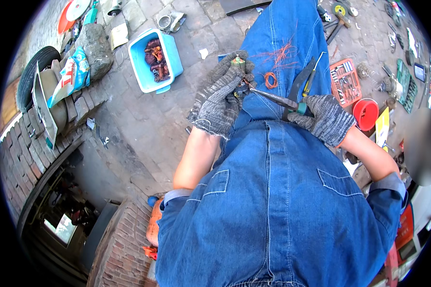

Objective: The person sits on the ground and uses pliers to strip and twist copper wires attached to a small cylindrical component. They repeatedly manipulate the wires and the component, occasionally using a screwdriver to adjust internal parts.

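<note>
My left hand (218, 93), in a grey knit glove, is closed on a small metal part (240, 86) with copper wire and a green piece on top. My right hand (325, 119), also gloved, is closed on a green-handled tool (299, 107), whose long narrow metal end reaches to that part. On my denim-covered legs lie a coil of orange wire (271, 80), loose copper strands (280, 50), a dark flat strip (302, 76) and a yellow-handled pointed tool (309, 82).
A blue tub (136, 60) holding copper windings stands left. An orange tool case (345, 81), red bucket (366, 115) and green case (407, 86) lie right. A tyre (28, 81), stone (93, 55) and brick edge (28, 167) beside a dark opening occupy the left.
</note>
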A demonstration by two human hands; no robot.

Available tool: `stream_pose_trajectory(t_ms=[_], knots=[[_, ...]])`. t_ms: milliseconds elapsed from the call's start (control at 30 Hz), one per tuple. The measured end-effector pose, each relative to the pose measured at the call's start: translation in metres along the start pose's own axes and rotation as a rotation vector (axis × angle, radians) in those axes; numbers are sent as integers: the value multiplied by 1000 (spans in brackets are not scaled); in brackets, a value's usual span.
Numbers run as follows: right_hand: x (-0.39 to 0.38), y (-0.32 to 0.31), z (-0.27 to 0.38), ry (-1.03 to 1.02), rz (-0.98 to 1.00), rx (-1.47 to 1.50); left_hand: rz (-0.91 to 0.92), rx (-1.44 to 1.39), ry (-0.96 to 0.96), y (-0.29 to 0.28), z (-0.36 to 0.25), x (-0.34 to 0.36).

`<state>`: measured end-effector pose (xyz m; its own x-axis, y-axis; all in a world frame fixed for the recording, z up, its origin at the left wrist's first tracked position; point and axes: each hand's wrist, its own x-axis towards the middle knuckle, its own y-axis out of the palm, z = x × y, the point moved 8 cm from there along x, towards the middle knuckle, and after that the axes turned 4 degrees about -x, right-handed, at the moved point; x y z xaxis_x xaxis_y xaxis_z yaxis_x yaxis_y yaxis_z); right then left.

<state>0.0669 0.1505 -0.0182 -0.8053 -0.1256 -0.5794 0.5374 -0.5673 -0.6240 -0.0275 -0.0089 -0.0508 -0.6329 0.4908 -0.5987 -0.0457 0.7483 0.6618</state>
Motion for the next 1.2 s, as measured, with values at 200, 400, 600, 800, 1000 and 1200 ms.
stream_pose_trajectory(t_ms=[200, 400, 600, 800, 1000, 1200], knots=[[-23, 17, -16, 27, 70, -19, -125, -159, 383, -108, -88, 24], [-21, 11, -18, -27, -73, 72, 125, -111, 77, -39, -50, 12], [-21, 18, -28, 13, 90, 168, 204, -128, -73, -26, -5, 9], [-12, 42, -70, 320, 373, 766, 114, -100, -100, -26, 9, 7], [-11, 39, -76, 311, 423, 922, 84, -75, -102, -30, 9, 9], [-18, 30, -54, 240, 543, 1074, 108, -65, -117, -20, 12, 11]])
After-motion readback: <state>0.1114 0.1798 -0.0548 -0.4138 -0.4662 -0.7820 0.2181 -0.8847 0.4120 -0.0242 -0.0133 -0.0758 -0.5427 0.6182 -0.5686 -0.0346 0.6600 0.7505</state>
